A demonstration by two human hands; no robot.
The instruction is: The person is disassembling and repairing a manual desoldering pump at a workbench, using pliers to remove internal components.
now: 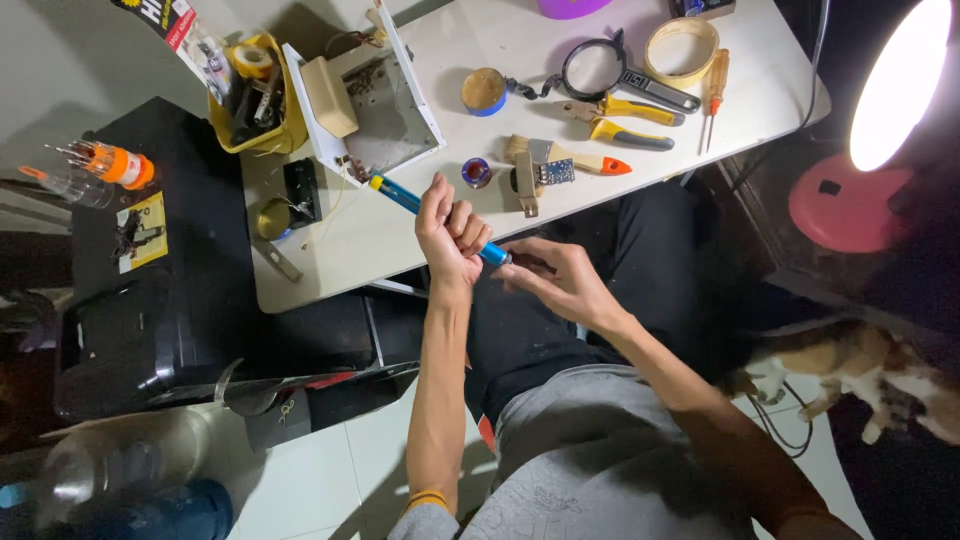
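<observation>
- The left hand (452, 232), at the centre of the frame, is wrapped in a fist round a blue pen-shaped tool (425, 210), fingers clamped on its shaft.
- The tool slants from the upper left, where its yellow-tipped end lies over the edge of the white table (420, 40), down to the lower right, where its blue end sticks out of the fist.
- The right hand (556, 279), just to the right of centre, has its fingertips pinched together at that lower end of the tool; whether they grip the tool itself or a small part on it cannot be told.
- Both hands hover over the person's lap, just off the table's near edge.
- On the table above the hands lie a small blue roll of tape (476, 172), a brush with an orange-tipped handle (565, 156) and a small blue circuit board (556, 172).
- Further up are yellow-handled pliers (620, 120), a magnifier with a black rim (595, 68), a ring of beige tape (681, 50) and a screwdriver (714, 88).
- An opened white device case (370, 100) and a yellow box of tools (252, 92) sit at the upper left.
- A lit lamp with a pink base (850, 205) stands at the right, and a cat (860, 375) lies at the lower right.
</observation>
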